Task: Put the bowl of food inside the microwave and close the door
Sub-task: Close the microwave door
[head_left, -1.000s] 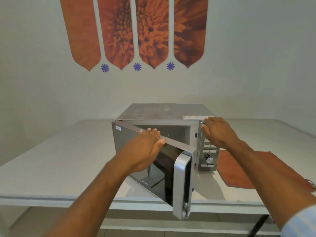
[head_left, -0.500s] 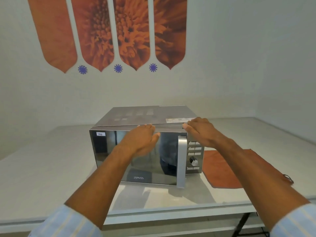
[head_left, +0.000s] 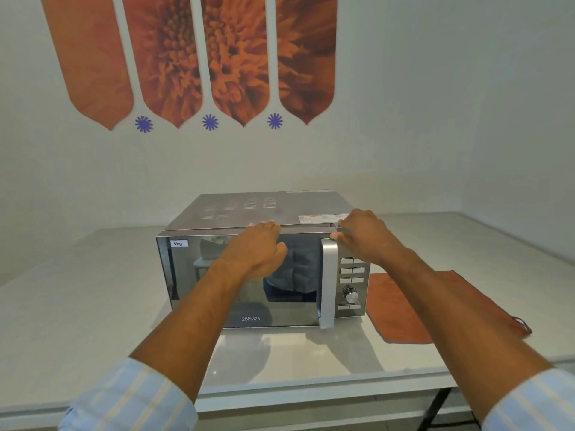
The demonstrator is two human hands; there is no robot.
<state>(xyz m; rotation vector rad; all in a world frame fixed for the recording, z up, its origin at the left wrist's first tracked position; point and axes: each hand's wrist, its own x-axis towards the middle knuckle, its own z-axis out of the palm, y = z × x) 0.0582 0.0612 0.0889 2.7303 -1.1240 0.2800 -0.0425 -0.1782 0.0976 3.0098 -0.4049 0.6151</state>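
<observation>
A silver microwave [head_left: 261, 209] stands on the white table [head_left: 77, 300]. Its mirrored door [head_left: 202, 290] is shut flush against the body, with the vertical silver handle [head_left: 328, 284] at the door's right side. My left hand [head_left: 258, 248] lies flat against the upper part of the door, fingers reaching its top edge. My right hand [head_left: 364, 236] rests on the microwave's top right front corner, above the control panel [head_left: 351, 281]. The bowl of food is not visible; the mirrored door hides the inside.
An orange cloth [head_left: 401, 309] lies on the table to the right of the microwave. The table's front edge [head_left: 280, 396] runs below my forearms. A wall with an orange flower decal [head_left: 193, 57] stands behind.
The microwave door swung from wide open to fully shut under my left hand. My right hand stayed on the top right corner.
</observation>
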